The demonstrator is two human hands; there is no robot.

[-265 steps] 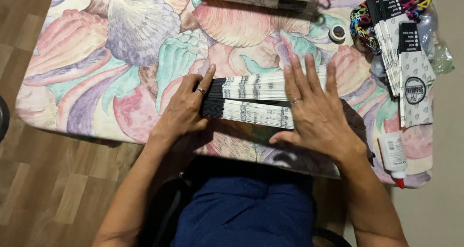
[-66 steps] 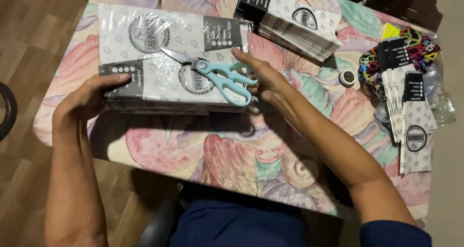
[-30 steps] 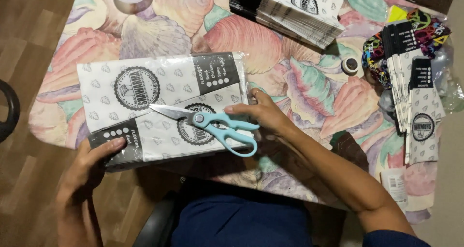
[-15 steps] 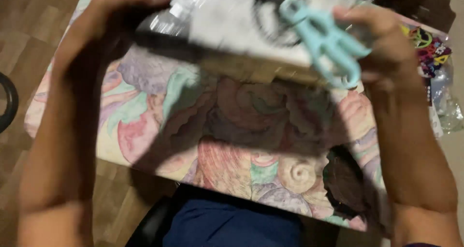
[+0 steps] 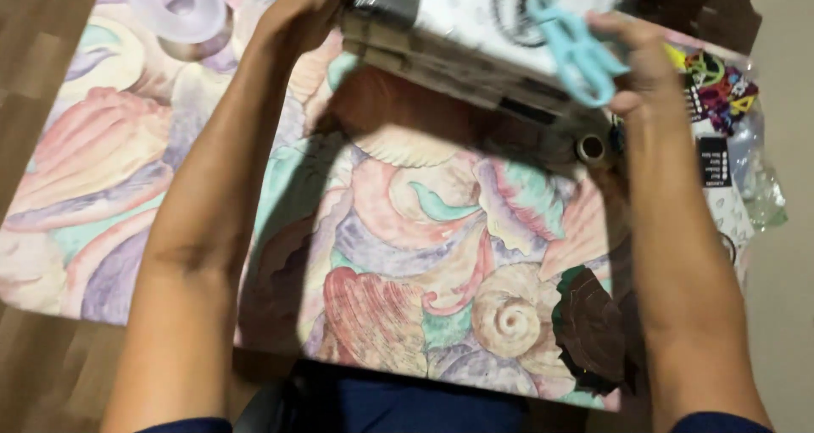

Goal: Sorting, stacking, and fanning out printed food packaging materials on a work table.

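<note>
Your left hand is gripping the left end of a thick stack of printed packets, fingers curled round its edge, at the top centre of the frame. Your right hand is clamping the right end while pinching pale blue scissors against it. The stack is looking heavy, floppy and slippery-wrapped, so supporting both ends seems safest above the shell-patterned tablecloth.

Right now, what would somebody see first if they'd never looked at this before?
Both hands, the left hand and the right hand, lift a thick grey-and-white printed stack of flat packages above the pastel seashell-patterned tablecloth. Light blue plastic-handled scissors ride on top, by the right hand.
</note>
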